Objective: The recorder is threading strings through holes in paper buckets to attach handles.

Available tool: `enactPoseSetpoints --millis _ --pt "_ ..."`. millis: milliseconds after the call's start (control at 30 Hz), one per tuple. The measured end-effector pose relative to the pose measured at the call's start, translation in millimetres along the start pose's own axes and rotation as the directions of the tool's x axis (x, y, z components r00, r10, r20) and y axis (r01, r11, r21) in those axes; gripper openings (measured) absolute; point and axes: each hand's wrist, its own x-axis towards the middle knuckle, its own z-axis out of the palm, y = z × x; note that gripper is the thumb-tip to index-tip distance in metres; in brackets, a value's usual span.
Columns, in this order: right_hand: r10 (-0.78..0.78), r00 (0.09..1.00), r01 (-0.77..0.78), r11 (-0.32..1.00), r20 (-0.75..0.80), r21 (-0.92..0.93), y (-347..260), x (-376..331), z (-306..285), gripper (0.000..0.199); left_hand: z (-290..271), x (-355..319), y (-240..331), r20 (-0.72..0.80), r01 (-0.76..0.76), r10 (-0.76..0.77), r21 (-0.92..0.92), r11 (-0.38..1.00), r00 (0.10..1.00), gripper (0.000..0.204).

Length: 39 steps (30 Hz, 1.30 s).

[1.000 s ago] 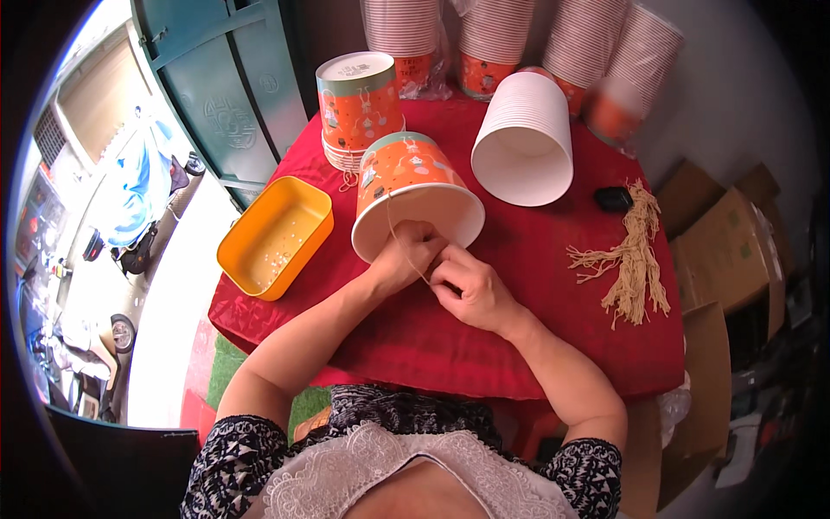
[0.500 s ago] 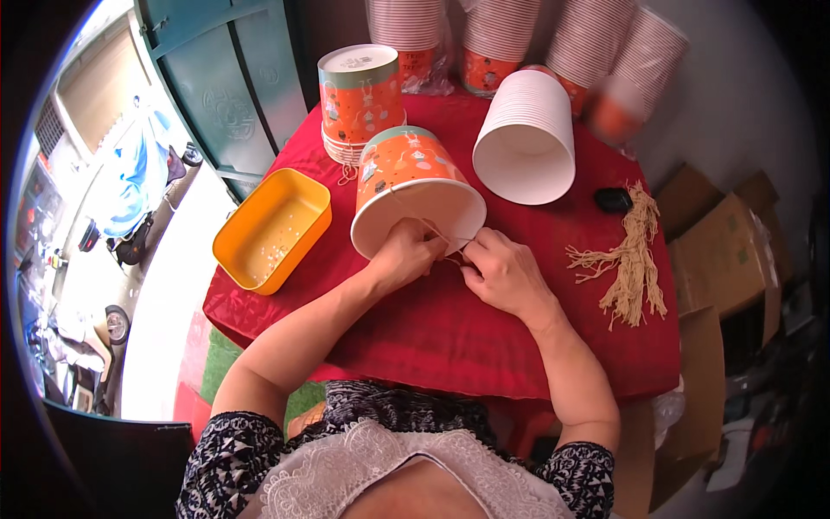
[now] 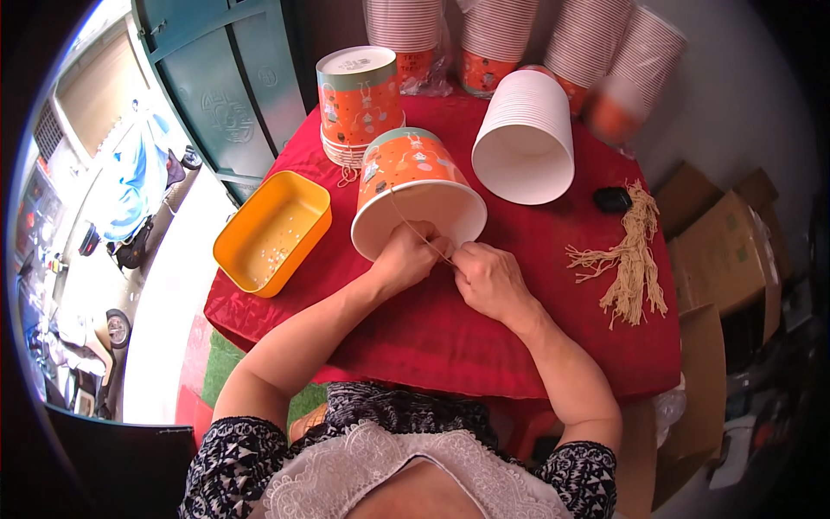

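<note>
An orange paper bucket [image 3: 411,166] with printed figures lies tipped on the table, its white mouth facing me. A beige cord [image 3: 403,214] runs from its upper rim down across the mouth to my fingers. My left hand [image 3: 411,256] is at the lower part of the mouth, fingers closed on the cord and partly hiding the rim. Close beside it, my right hand [image 3: 491,275] pinches the cord near the rim's lower right; its fingertips are partly hidden. A bundle of beige cords [image 3: 635,259] lies to the right on the red tablecloth [image 3: 519,355].
Left stands a yellow tray [image 3: 303,242] with small pale bits inside. Behind are an upturned bucket stack [image 3: 359,108], a white nested stack [image 3: 529,112] on its side, and more wrapped stacks [image 3: 405,26]. A black object [image 3: 612,200] touches the cords; cardboard boxes [image 3: 722,259] stand right.
My right hand has shifted slightly left, closer to my left hand. The cord across the bucket's mouth now shows more clearly. The bucket has barely moved.
</note>
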Motion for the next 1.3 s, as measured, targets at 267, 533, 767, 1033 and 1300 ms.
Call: enactPoseSetpoints --millis 267,533,767,1033,1300 --pt "0.106 0.989 -0.094 0.989 -0.105 0.113 4 -3 4 0.006 -1 -4 -11 0.081 -0.243 0.232 0.18 0.953 0.969 0.009" --pt "0.081 0.991 -0.068 0.99 -0.105 0.126 5 -4 5 0.008 10 -8 -8 0.105 -0.353 0.338 0.336 0.873 0.935 0.011" --pt "0.089 0.988 -0.137 0.88 0.124 0.456 -1 -3 -40 0.01 -4 -10 1 0.092 -0.198 0.187 0.124 0.972 0.978 0.009" --pt "0.172 0.968 -0.038 0.819 -0.183 0.572 6 -2 -38 0.026 -6 -6 -6 0.112 -0.054 0.044 0.087 0.995 0.993 0.012" --pt "0.163 0.92 -0.104 0.978 -0.358 0.179 -13 2 1 0.022 2 -6 -15 0.054 -0.245 0.24 0.148 0.958 0.969 0.008"
